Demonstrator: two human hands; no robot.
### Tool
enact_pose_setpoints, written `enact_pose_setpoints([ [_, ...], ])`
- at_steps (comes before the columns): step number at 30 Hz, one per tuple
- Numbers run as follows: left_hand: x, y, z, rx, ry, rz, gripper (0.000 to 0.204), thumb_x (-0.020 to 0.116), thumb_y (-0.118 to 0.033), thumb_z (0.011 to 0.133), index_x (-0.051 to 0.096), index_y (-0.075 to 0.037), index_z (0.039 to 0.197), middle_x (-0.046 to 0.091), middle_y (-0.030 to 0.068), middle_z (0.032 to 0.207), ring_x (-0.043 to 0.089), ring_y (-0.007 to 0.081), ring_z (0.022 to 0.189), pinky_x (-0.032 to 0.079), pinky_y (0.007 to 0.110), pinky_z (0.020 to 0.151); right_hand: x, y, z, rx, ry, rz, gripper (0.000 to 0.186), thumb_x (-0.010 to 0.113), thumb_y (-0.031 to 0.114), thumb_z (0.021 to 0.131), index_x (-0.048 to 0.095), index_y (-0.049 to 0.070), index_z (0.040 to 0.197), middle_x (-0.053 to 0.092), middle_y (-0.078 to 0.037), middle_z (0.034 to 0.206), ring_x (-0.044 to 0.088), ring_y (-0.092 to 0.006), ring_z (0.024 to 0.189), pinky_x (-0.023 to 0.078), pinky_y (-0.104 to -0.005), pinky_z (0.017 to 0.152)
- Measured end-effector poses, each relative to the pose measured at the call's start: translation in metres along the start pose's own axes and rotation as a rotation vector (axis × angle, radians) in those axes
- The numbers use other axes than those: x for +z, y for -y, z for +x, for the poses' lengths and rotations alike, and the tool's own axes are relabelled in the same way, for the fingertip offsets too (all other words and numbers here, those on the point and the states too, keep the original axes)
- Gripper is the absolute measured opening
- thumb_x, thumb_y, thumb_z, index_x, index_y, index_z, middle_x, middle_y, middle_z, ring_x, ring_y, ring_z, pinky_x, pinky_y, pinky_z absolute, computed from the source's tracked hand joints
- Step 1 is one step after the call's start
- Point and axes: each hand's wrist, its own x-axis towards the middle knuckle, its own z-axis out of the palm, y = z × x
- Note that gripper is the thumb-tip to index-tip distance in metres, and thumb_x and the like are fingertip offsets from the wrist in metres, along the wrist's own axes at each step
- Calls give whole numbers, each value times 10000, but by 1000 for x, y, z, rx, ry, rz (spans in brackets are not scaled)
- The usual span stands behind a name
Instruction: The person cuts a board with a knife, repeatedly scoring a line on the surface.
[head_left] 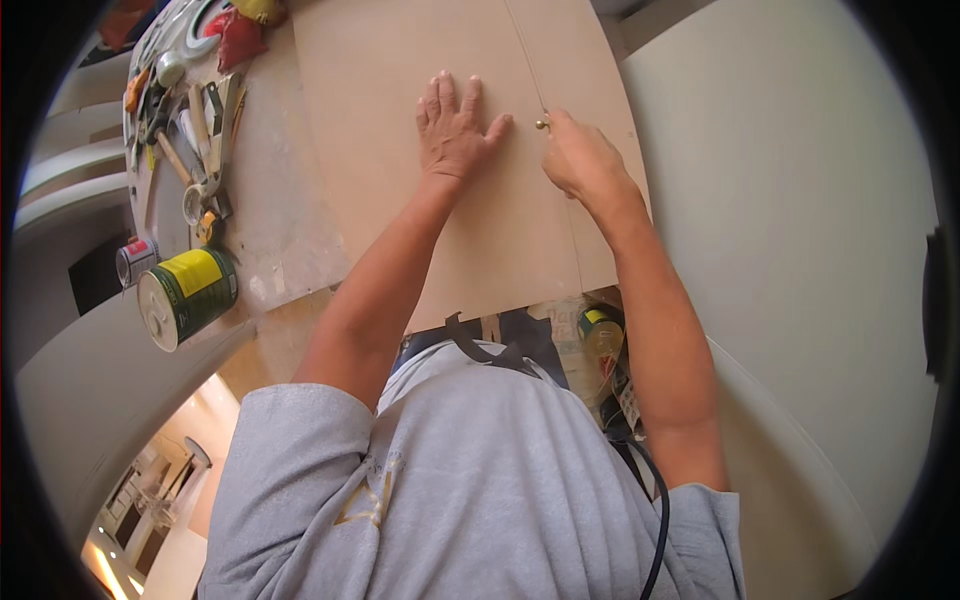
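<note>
A large pale wooden sheet [370, 120] lies before me, a thin line running lengthwise near its right side. My left hand [455, 130] rests flat on the sheet, fingers spread, holding nothing. To its right, my right hand [580, 155] is closed around a small tool with a brass-coloured rounded end [542, 124], held at that line; the rest of the tool is hidden by my fingers.
Hand tools [200, 130], a red bag [240, 40] and a tape measure [210, 225] lie along the left. A green-and-yellow can [190, 295] and a smaller can [135, 262] are nearer. Another can [600, 335] sits below the sheet. A pale panel [780, 200] stands at the right.
</note>
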Motion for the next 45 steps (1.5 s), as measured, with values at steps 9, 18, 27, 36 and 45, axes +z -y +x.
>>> enact_pose_setpoints([
  [9, -15, 17, -3, -36, -16, 37, 804, 578, -660, 994, 451, -187, 1632, 304, 216, 1728, 224, 364, 1625, 159, 507, 1310, -26, -6, -218, 169, 96, 204, 581, 484, 142, 1076, 365, 167, 1645, 733, -316, 1065, 709, -507, 960, 536, -607, 821],
  [18, 3, 0, -2, 4, -15, 17, 819, 585, -678, 979, 459, -196, 1629, 311, 213, 1724, 222, 367, 1626, 168, 510, 1308, 6, -5, 1, -12, -40, 51, 423, 518, 183, 1064, 511, 82, 1475, 734, -309, 1092, 699, -505, 1059, 529, -611, 919],
  [27, -8, 20, -5, -27, -54, 37, 812, 586, -672, 982, 464, -191, 1625, 316, 211, 1721, 234, 367, 1619, 172, 524, 1303, -37, 0, -219, 200, 166, 133, 610, 521, 110, 1053, 366, 143, 1643, 716, -318, 1015, 702, -514, 946, 518, -606, 790],
  [36, 2, 9, 8, 26, -46, 23, 809, 596, -663, 981, 464, -190, 1623, 306, 231, 1720, 224, 381, 1620, 167, 537, 1305, 2, 0, -15, 18, -9, 82, 502, 510, 131, 1048, 472, 110, 1548, 742, -302, 1083, 714, -505, 1005, 559, -609, 879],
  [45, -15, 12, 0, -33, -11, 9, 835, 621, -652, 963, 456, -173, 1627, 291, 253, 1721, 227, 413, 1615, 192, 561, 1301, -3, 1, -71, -3, -105, 321, 514, 493, 299, 1095, 457, 97, 1566, 706, -366, 1134, 669, -584, 1054, 533, -646, 901],
])
